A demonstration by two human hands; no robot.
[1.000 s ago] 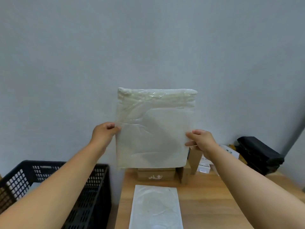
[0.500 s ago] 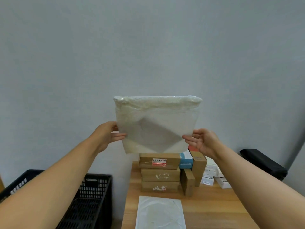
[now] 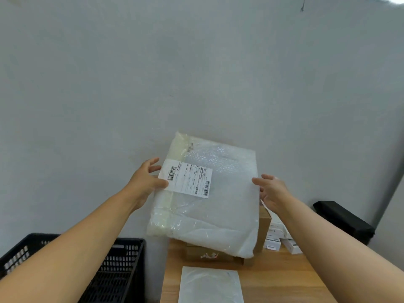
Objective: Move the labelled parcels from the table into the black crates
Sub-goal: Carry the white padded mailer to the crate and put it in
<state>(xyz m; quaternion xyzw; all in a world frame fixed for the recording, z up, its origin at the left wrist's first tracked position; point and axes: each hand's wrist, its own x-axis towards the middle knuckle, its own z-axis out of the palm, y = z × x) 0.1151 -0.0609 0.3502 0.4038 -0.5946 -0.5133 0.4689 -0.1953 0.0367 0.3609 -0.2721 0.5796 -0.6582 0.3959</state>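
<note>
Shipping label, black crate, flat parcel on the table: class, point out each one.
shipping label (image 3: 189, 181), head view, its printed middle.
black crate (image 3: 122, 270), head view, its right mesh wall.
flat parcel (image 3: 211, 285), head view, its top face.

It looked like a small parcel-packing or mailroom corner: a bare grey wall (image 3: 196, 62), a wooden tabletop (image 3: 284, 278) stacked with cardboard boxes (image 3: 263, 224) and small white cartons (image 3: 273, 244), a black crate (image 3: 122, 270) alongside.
</note>
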